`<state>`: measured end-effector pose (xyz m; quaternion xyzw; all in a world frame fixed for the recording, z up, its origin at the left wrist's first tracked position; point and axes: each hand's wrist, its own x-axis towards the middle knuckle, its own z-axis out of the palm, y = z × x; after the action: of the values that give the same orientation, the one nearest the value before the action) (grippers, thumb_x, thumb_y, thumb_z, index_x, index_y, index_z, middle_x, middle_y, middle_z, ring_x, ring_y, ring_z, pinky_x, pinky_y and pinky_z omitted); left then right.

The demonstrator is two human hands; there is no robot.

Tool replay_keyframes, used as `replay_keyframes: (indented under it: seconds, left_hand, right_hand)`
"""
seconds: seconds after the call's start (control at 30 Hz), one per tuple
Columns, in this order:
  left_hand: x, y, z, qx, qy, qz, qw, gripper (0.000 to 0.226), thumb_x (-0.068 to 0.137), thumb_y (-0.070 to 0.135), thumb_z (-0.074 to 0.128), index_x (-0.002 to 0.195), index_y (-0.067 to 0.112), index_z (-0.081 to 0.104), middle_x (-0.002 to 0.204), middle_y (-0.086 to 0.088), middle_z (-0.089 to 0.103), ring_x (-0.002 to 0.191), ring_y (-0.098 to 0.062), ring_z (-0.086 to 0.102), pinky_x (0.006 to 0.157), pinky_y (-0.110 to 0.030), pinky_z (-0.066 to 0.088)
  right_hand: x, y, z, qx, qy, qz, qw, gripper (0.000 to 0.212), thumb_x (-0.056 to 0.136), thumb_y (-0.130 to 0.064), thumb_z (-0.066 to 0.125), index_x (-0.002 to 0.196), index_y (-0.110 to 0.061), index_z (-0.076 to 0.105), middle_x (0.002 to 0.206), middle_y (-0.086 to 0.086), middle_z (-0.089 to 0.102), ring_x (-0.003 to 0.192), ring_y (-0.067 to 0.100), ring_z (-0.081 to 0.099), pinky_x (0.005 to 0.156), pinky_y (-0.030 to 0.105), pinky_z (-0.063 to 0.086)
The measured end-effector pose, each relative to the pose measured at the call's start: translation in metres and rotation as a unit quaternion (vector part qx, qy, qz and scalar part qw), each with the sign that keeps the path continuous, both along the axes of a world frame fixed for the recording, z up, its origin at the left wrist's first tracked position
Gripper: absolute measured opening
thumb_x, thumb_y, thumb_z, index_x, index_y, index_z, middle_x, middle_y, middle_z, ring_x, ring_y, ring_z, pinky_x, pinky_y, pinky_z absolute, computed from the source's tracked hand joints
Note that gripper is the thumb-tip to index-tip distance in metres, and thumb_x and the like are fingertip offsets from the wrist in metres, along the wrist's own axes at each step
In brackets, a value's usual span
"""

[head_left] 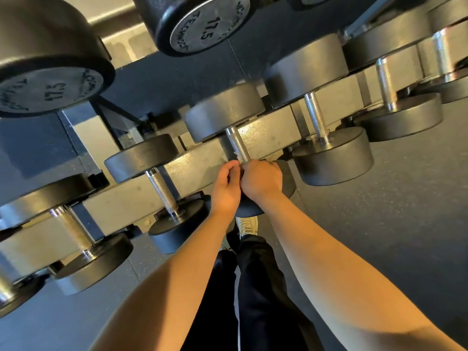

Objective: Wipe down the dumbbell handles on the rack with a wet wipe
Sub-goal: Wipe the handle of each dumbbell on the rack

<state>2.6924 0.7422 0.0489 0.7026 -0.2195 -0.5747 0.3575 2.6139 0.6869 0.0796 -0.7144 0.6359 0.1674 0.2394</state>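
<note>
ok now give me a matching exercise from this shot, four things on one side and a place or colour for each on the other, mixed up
Things:
1 dumbbell marked 17.5
2 right hand
3 shoe
4 trousers

Place or colour:
a dark
b at the near end of a lower-shelf handle
c on the upper shelf of the rack
d pale, on the floor

Pairs: 1-c, 2-b, 3-d, 4-a
</note>
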Motion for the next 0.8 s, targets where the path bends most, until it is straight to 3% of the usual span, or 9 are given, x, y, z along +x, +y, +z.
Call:
replay_keyframes:
  seconds: [0.1, 0.2, 0.27, 0.4, 0.5, 0.6, 0.7, 0.8]
  left_hand:
    - [0.011, -0.013, -0.006, -0.013, -0.008, -0.047, 0.999, 0.020, 0.105, 0.031, 0.052, 0.123, 0.031, 0.061, 0.116, 0.010, 0.066, 0.108, -0.007, 0.063, 0.099, -0.032, 0.051]
    - [0.022, -0.027, -0.010, -0.010, -0.052, -0.089, 0.995, 0.018, 0.101, 0.029, 0.059, 0.117, 0.036, 0.066, 0.113, 0.003, 0.071, 0.097, -0.012, 0.068, 0.091, -0.033, 0.055]
    - [0.027, -0.034, -0.011, -0.049, -0.134, -0.063, 0.988, 0.018, 0.100, 0.022, 0.061, 0.114, 0.027, 0.071, 0.112, 0.001, 0.071, 0.098, -0.011, 0.066, 0.093, -0.029, 0.053]
    - [0.023, -0.042, -0.010, -0.179, -0.252, -0.047, 0.950, 0.025, 0.099, 0.008, 0.060, 0.121, 0.011, 0.072, 0.131, -0.004, 0.058, 0.120, -0.003, 0.051, 0.106, -0.010, 0.037]
    - [0.008, -0.044, -0.018, -0.152, -0.241, -0.089, 0.954, 0.037, 0.102, 0.010, 0.056, 0.139, 0.013, 0.059, 0.149, -0.002, 0.040, 0.127, 0.006, 0.039, 0.103, 0.001, 0.027]
    - [-0.004, -0.053, -0.021, -0.094, -0.151, -0.032, 0.983, 0.047, 0.103, 0.015, 0.057, 0.149, 0.017, 0.047, 0.149, -0.005, 0.044, 0.116, 0.013, 0.052, 0.093, -0.004, 0.040]
    - [0.001, -0.063, -0.015, -0.080, -0.148, -0.054, 0.984, 0.039, 0.106, 0.018, 0.051, 0.145, 0.022, 0.053, 0.148, 0.000, 0.041, 0.121, 0.008, 0.042, 0.089, 0.006, 0.030]
    - [0.010, -0.068, -0.018, -0.078, -0.158, -0.055, 0.983, 0.033, 0.106, 0.020, 0.049, 0.134, 0.024, 0.065, 0.137, 0.001, 0.060, 0.119, -0.001, 0.051, 0.091, 0.003, 0.034]
  right_hand:
    - [-0.007, -0.003, 0.002, 0.030, -0.072, -0.019, 0.997, 0.022, 0.098, -0.032, 0.047, 0.098, -0.023, 0.067, 0.095, 0.001, 0.071, 0.091, 0.025, 0.066, 0.078, 0.034, 0.046]
    - [-0.015, -0.010, 0.000, 0.059, -0.144, -0.056, 0.986, 0.023, 0.090, -0.040, 0.059, 0.108, -0.027, 0.067, 0.099, -0.002, 0.071, 0.094, 0.023, 0.066, 0.080, 0.038, 0.053]
    - [-0.018, -0.014, 0.001, 0.041, -0.194, -0.114, 0.973, 0.030, 0.090, -0.035, 0.060, 0.119, -0.028, 0.063, 0.101, -0.003, 0.072, 0.098, 0.025, 0.066, 0.083, 0.043, 0.054]
    - [-0.014, -0.013, -0.004, -0.022, -0.143, -0.115, 0.983, 0.030, 0.096, -0.029, 0.053, 0.125, -0.027, 0.060, 0.105, 0.002, 0.072, 0.095, 0.028, 0.067, 0.070, 0.034, 0.045]
    - [-0.011, -0.009, -0.009, -0.061, -0.125, -0.110, 0.984, 0.023, 0.099, -0.032, 0.048, 0.113, -0.026, 0.064, 0.097, 0.001, 0.072, 0.085, 0.026, 0.067, 0.062, 0.030, 0.035]
    - [-0.012, -0.009, -0.015, -0.080, -0.122, -0.129, 0.981, 0.025, 0.100, -0.034, 0.045, 0.109, -0.023, 0.065, 0.095, 0.002, 0.070, 0.081, 0.025, 0.066, 0.061, 0.032, 0.041]
    - [-0.012, -0.010, -0.015, -0.087, -0.122, -0.128, 0.980, 0.023, 0.100, -0.031, 0.047, 0.109, -0.022, 0.065, 0.097, 0.002, 0.069, 0.082, 0.025, 0.066, 0.062, 0.032, 0.043]
    - [-0.012, -0.010, -0.015, -0.088, -0.114, -0.118, 0.982, 0.021, 0.098, -0.027, 0.052, 0.114, -0.023, 0.065, 0.102, 0.002, 0.068, 0.085, 0.026, 0.067, 0.063, 0.031, 0.042]
